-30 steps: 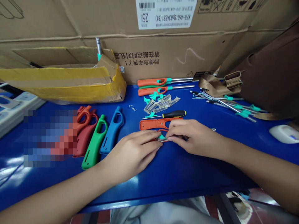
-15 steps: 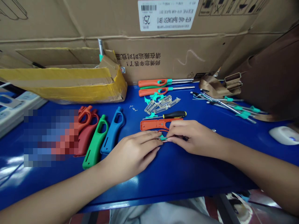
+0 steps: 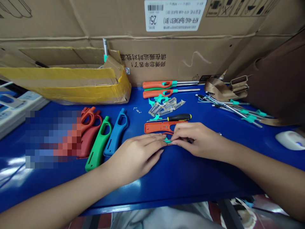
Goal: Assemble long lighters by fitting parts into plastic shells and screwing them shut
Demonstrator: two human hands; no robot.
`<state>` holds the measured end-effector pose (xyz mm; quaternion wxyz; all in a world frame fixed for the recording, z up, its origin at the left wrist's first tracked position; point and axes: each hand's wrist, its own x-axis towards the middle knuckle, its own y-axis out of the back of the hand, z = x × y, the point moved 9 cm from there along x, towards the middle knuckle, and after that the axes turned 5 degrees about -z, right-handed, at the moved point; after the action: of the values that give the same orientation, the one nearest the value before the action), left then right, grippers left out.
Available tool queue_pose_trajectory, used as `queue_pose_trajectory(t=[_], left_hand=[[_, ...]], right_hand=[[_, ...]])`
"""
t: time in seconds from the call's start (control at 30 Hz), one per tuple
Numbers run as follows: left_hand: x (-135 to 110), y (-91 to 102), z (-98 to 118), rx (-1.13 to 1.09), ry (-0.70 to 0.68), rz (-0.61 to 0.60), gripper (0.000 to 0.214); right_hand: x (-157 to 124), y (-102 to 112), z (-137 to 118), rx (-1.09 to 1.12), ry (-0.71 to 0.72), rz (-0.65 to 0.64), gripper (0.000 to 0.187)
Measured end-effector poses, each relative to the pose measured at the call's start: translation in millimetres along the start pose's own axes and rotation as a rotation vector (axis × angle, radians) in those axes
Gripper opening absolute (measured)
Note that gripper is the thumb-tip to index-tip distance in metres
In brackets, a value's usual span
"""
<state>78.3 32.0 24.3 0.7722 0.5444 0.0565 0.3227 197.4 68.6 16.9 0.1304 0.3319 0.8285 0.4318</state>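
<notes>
My left hand [image 3: 137, 154] lies palm down over an orange lighter casing half [image 3: 166, 134], most of it hidden under the fingers. A teal trigger piece [image 3: 167, 140] shows at the left fingertips. Close against it, my right hand [image 3: 194, 138] pinches thumb and forefinger together over the casing; what lies between them is hidden. Just beyond my hands is the other orange casing half [image 3: 156, 127], its hollow side up. Behind that lies a black and yellow screwdriver [image 3: 179, 117] with its shaft pointing left, beside a loose teal trigger [image 3: 156, 118].
Clear plastic fuel tanks [image 3: 164, 108] and teal triggers [image 3: 163, 98] are grouped behind the screwdriver. Assembled lighters [image 3: 157, 93] lie farther back. Left are a blue handle [image 3: 116, 132], a green handle [image 3: 98, 144] and a taped carton [image 3: 95, 92]; right, metal lighter tubes [image 3: 234, 111] with wires.
The whole view has shifted slightly. Both hands keep nearly the same place at the casing, with only small finger movement around the teal trigger.
</notes>
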Motion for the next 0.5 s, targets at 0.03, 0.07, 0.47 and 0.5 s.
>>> queue_pose_trajectory(t=[0.03,0.07,0.47,0.5], left_hand=[[0.0,0.1,0.0,-0.003,-0.001,0.002,0.025],[0.1,0.2,-0.1,-0.008,-0.001,0.002,0.025],[2.2,1.8,2.2,0.0,0.004,-0.009,0.023],[2.2,2.1,3.0,0.009,0.001,-0.007,0.023]], right_hand=[[0.1,0.5,0.6,-0.003,-0.012,0.005,0.014],[0.2,0.8,1.1,-0.001,-0.023,0.008,0.013],[1.9,1.4,2.4,0.04,-0.055,0.035,0.011],[1.9,1.4,1.4,0.03,-0.048,0.036,0.011]])
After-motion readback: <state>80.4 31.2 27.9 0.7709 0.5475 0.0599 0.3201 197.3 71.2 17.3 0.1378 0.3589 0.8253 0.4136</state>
